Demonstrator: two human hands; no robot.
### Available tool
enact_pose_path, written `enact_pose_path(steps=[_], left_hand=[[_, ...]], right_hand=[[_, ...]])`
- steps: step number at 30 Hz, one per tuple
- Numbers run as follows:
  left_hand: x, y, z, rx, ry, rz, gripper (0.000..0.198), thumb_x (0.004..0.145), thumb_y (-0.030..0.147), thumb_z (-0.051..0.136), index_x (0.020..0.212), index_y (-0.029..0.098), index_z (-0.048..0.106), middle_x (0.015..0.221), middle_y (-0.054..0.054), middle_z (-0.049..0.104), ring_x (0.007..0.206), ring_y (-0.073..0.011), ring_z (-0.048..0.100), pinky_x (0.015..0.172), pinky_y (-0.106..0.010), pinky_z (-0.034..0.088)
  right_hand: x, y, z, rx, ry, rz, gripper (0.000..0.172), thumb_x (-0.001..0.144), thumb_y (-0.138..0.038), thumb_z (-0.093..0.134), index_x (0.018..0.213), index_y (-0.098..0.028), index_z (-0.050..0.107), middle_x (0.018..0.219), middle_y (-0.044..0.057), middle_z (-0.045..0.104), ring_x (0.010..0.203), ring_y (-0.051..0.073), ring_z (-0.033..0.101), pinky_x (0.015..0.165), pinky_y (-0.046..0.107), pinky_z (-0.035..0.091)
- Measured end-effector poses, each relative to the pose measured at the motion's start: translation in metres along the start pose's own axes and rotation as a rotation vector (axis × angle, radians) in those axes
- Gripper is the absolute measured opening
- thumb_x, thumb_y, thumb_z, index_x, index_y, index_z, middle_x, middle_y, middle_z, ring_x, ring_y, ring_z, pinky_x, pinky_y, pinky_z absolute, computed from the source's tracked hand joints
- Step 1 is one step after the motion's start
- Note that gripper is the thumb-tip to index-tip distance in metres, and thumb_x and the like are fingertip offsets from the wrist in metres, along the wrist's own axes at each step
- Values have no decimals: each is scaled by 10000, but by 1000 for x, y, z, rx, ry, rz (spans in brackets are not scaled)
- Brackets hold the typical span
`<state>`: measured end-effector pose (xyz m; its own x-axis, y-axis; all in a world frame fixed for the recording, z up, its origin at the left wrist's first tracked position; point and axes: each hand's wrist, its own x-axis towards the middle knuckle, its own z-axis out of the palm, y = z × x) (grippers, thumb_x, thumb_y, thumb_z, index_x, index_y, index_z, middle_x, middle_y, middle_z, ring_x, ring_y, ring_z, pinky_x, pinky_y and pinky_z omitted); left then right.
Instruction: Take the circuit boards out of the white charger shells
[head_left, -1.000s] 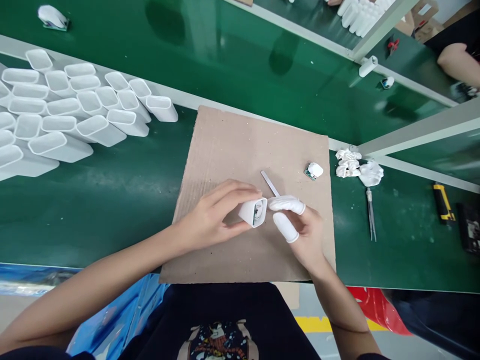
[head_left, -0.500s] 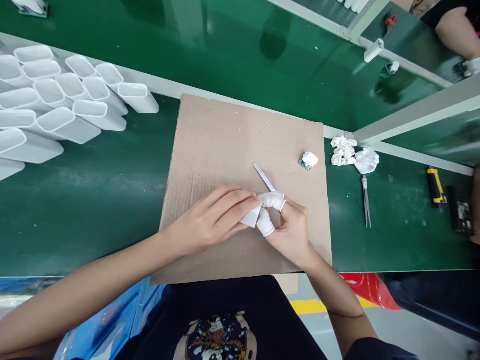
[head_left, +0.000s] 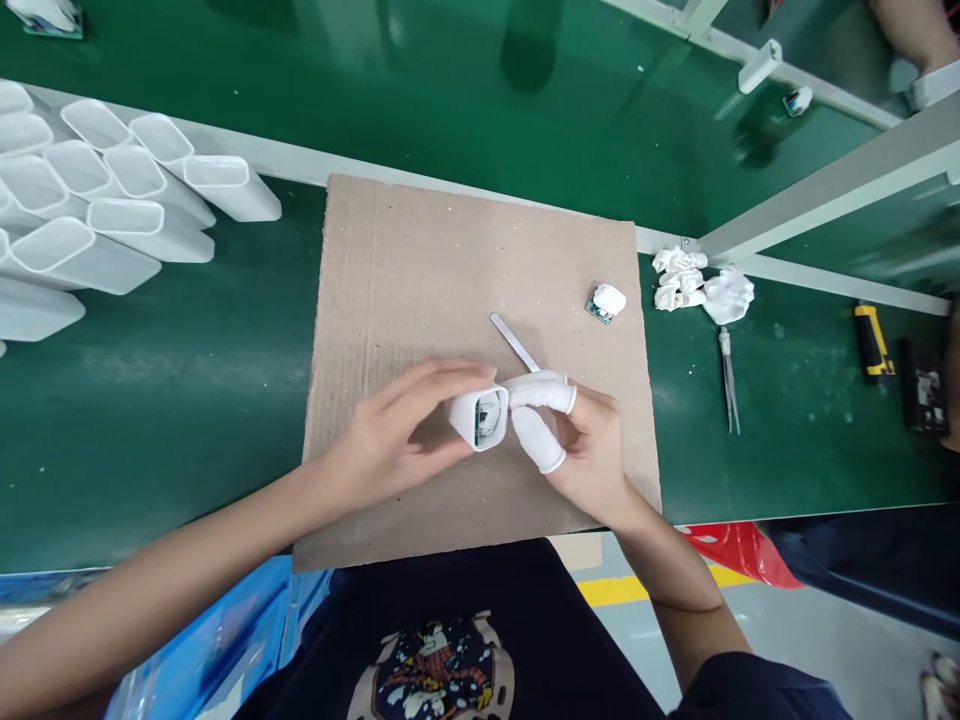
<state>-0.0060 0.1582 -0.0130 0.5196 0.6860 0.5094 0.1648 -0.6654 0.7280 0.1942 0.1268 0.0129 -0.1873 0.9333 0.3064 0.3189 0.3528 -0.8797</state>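
My left hand (head_left: 397, 435) is wrapped round a small white plastic housing (head_left: 477, 415), its open end turned toward me with a part visible inside. My right hand (head_left: 581, 440) sits just right of it, thumb and forefinger in white finger cots, the tips touching the housing's open end. Both hands hover over a brown cardboard sheet (head_left: 420, 270). A thin metal strip (head_left: 514, 342) lies on the cardboard just behind my right fingers. A small green circuit board with a white part (head_left: 604, 301) lies further right on the cardboard.
Several empty white housings (head_left: 112, 200) lie stacked at the left on the green bench. Crumpled white finger cots (head_left: 701, 290), tweezers (head_left: 727, 380) and a yellow-black tool (head_left: 870, 340) lie at the right. Another person's arm (head_left: 911, 30) shows at the top right.
The housing's open end, covered by my right fingers half a second ago, shows again. My right fingers have drawn slightly back from it. The view has shifted so the bench contents slid left.
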Motion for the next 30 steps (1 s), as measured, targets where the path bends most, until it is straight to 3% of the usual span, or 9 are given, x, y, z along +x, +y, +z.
enact_pose_path(steps=[4, 9, 19, 23, 26, 30], left_hand=[[-1, 2, 0, -240, 0, -222, 454, 851, 177, 705, 1280, 219, 561, 1235, -110, 664, 1175, -225, 643, 922, -346, 612], [1, 3, 2, -387, 8, -322, 443, 815, 210, 752, 1228, 208, 594, 1204, -112, 681, 1114, -207, 675, 920, -317, 605], [3, 4, 1, -305, -21, -254, 368, 862, 213, 696, 1215, 188, 594, 1157, -115, 689, 1042, -191, 674, 849, -304, 597], [4, 6, 2, -275, -34, -249, 373, 853, 193, 702, 1211, 180, 596, 1145, -105, 695, 1021, -179, 677, 851, -292, 582], [4, 7, 1, -223, -22, -216, 411, 848, 198, 715, 1232, 187, 570, 1157, -103, 690, 1023, -179, 678, 852, -295, 581], [3, 7, -3, -93, 6, -152, 408, 860, 203, 704, 1235, 194, 545, 1145, -101, 685, 1028, -193, 682, 852, -320, 582]], right_hand=[[-5, 1, -5, -4, 70, -52, 234, 849, -42, 543, 955, -226, 644, 946, 37, 695, 931, 185, 679, 808, 368, 558], [-4, 1, -3, -161, 72, -317, 337, 796, -40, 570, 1084, -209, 618, 1088, 103, 643, 989, 235, 660, 787, 422, 570], [-6, 10, 1, -461, 23, -499, 343, 824, -148, 650, 1156, -223, 607, 1186, 117, 603, 1068, 272, 606, 824, 457, 585], [-7, 13, 1, -443, 9, -494, 353, 850, -175, 640, 1196, -223, 588, 1155, 111, 618, 1040, 261, 614, 827, 454, 587], [-6, 13, 2, -465, 24, -498, 350, 913, -289, 588, 1258, -265, 538, 1220, 118, 574, 1069, 265, 606, 826, 463, 592], [-5, 15, 7, -667, 4, -572, 367, 943, -446, 534, 1270, -277, 535, 1356, 126, 470, 1157, 298, 525, 874, 500, 568]])
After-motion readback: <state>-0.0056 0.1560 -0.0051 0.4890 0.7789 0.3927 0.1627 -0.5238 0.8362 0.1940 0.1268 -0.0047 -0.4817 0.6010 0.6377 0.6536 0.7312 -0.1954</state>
